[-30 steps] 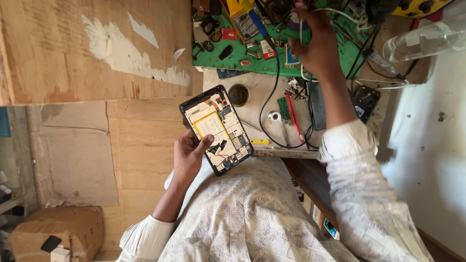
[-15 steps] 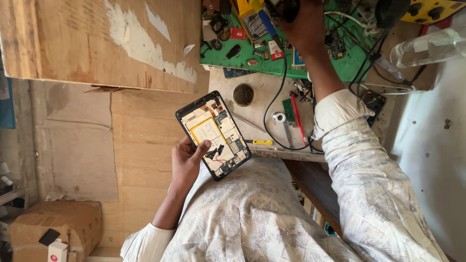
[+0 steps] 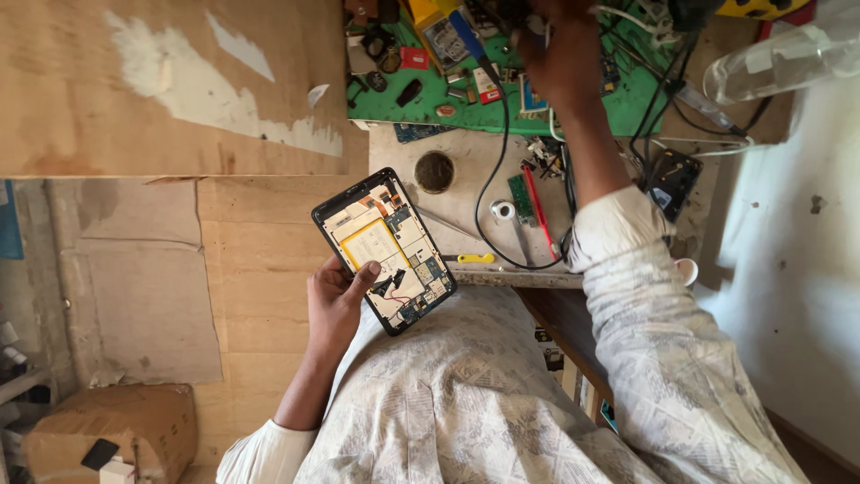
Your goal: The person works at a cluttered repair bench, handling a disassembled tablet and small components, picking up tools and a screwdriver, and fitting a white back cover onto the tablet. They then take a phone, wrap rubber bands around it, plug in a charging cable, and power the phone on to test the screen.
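Fingers [image 3: 358,280] gripping opened tablet [image 3: 385,249], circuitry exposed

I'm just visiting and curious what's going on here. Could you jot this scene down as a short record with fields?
Left hand: holds an opened tablet, back cover off, battery and boards showing
Right hand: reaches up over the green mat among small tools
Workbench: black cable, red-handled tool, yellow-handled tool
Elsewhere: cardboard box at lower left
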`<action>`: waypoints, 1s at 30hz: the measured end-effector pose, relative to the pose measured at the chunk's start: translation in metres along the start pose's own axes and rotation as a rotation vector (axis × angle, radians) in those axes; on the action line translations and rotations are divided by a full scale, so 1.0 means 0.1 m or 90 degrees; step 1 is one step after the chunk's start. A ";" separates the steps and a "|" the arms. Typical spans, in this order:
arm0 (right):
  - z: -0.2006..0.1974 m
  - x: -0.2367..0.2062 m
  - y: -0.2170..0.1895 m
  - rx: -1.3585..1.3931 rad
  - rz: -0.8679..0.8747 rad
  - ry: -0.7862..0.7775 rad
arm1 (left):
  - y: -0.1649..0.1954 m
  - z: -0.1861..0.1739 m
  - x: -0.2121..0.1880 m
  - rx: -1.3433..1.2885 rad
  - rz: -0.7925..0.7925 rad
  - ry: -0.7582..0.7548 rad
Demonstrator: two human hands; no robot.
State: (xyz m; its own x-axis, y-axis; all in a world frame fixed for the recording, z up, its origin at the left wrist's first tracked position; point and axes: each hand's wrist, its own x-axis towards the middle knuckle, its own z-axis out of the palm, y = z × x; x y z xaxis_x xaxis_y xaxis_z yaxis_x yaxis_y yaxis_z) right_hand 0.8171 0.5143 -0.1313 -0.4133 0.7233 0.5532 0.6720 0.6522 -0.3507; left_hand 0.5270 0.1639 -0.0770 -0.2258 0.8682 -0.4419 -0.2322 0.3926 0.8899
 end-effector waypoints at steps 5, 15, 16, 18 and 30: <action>-0.39 -0.48 -0.20 -0.049 0.022 0.004 | 0.00 0.08 0.04 0.038 -0.011 -0.010; -0.84 -1.36 -1.08 0.277 0.390 0.083 | 0.01 0.40 0.12 0.019 -0.008 -0.063; -0.84 -1.41 -1.18 0.354 0.409 0.071 | 0.02 0.44 0.13 0.015 -0.007 -0.070; -0.91 -1.51 -1.35 0.337 0.461 -0.069 | 0.02 0.52 0.14 -0.017 -0.022 -0.084; -1.24 -1.90 -1.66 0.765 0.613 -0.110 | 0.05 0.81 0.23 -0.024 0.003 -0.120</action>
State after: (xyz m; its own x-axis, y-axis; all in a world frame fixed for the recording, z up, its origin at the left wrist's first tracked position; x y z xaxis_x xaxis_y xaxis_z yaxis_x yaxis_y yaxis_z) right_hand 0.8597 0.2406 -0.0843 -0.2498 0.9234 -0.2912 -0.1208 -0.3281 -0.9369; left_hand 0.5973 0.2110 -0.0735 -0.0472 0.9126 -0.4061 -0.2676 0.3801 0.8854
